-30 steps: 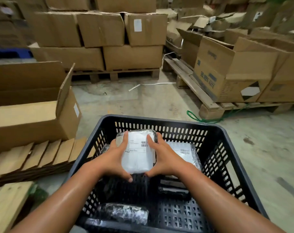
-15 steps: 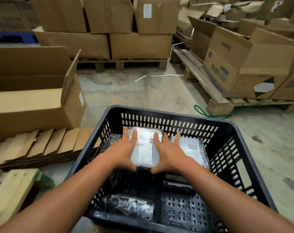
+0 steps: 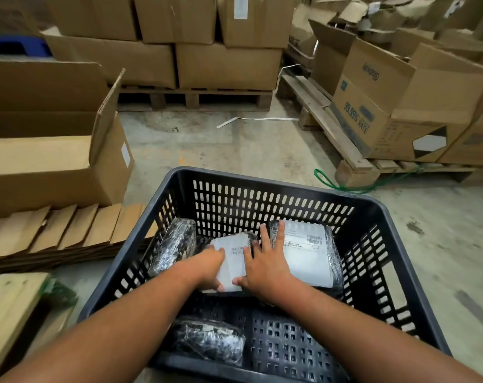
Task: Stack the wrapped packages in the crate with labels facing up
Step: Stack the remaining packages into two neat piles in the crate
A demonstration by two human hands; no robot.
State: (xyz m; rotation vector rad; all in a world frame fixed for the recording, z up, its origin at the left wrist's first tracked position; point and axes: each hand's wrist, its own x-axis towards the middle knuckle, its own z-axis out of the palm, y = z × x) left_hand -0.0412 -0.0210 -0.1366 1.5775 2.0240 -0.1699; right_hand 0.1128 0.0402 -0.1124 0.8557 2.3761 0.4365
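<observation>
A black slotted crate stands on the floor in front of me. Both hands are inside it. My left hand and my right hand grip the sides of a wrapped package whose white label faces up, low against the far half of the crate. Right beside it lies a larger wrapped package, label up. A dark wrapped package leans on the left wall with no label showing. Another dark wrapped package lies at the near left.
An open cardboard box sits at the left on flattened cardboard. Pallets with stacked boxes stand behind and at the right. A green cord lies near the crate's far right corner. Bare concrete floor lies beyond.
Both hands have lowered the labelled package from above the crate down to its floor, beside the larger labelled package. The camera has tilted down and closer.
</observation>
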